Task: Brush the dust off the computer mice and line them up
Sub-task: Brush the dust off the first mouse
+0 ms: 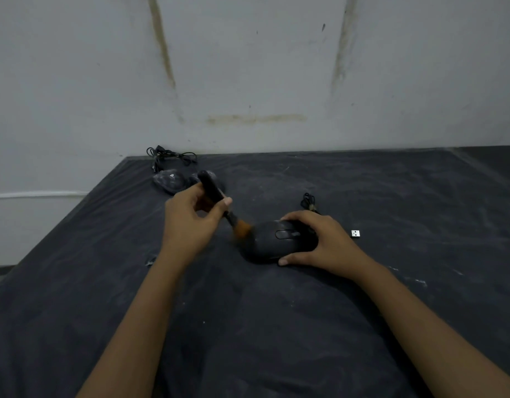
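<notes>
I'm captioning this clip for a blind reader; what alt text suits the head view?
The left hand holds a brush with its bristles on a black computer mouse, which the right hand grips on a dark cloth. Other mice and tangled cables lie far left; a USB receiver lies right of the hands.

The dark-clothed counter (391,196) carries a black mouse (276,239), two more mice (169,182) at its far edge, tangled cables (170,156) and a USB receiver (355,233).

A: Anything legible here?
B: Nothing. The far mouse (169,180), at ten o'clock from the held mouse (276,239), bears a pale mark too blurred to read; the USB plug (355,233) at three o'clock carries none.
</notes>
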